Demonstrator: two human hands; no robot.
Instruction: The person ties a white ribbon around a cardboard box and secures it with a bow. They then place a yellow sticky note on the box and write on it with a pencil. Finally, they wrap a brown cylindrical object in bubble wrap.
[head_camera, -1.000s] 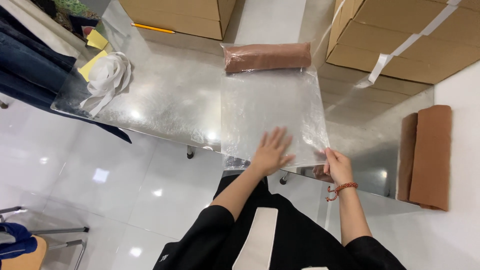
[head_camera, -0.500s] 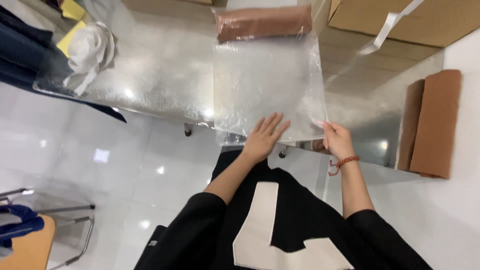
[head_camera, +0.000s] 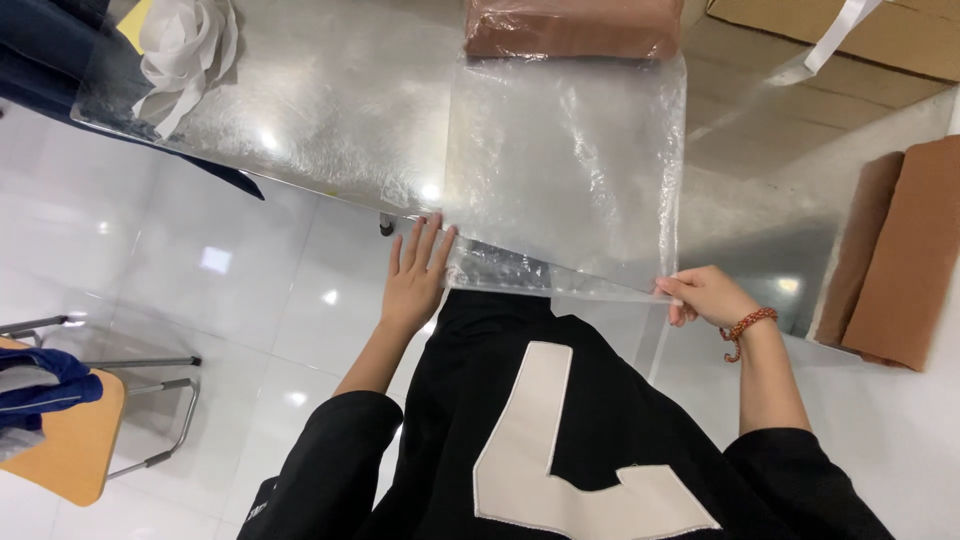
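Head view, landmark: the clear plastic bag (head_camera: 570, 170) lying flat on the reflective tabletop (head_camera: 320, 110).

Left hand (head_camera: 415, 280): flat at the bag's near left corner, palm down, fingers (head_camera: 425, 240) extended and only slightly spread, tips touching the corner; nothing pinched.

Right hand (head_camera: 705, 295): at the bag's near right corner, thumb and fingers pressed together on the film edge, pinching it; beaded bracelet (head_camera: 745, 325) on the wrist.

Bag position: its near edge hangs just over the tabletop's front edge, toward the person; its far edge touches the brown wrapped bundle (head_camera: 570, 30).

Bag appearance: transparent, roughly square, glossy, with fine wrinkles and glare streaks; the near edge shows a crumpled double layer, probably the open mouth, though I cannot tell for sure.

Handling note (judgement): thin film likely clings and slides; keep the left palm pressing the corner down while the right pinch stays on a single layer, and pull evenly so the edge does not bunch.

Beyond the bag, left: white strips of crumpled tape or ribbon (head_camera: 185, 45) on the tabletop.

Beyond the bag, right: folded brown cardboard (head_camera: 905, 260) and a cardboard box (head_camera: 850, 30).

Below the bag: black garment with a pale letter patch (head_camera: 550, 450), worn by the person.
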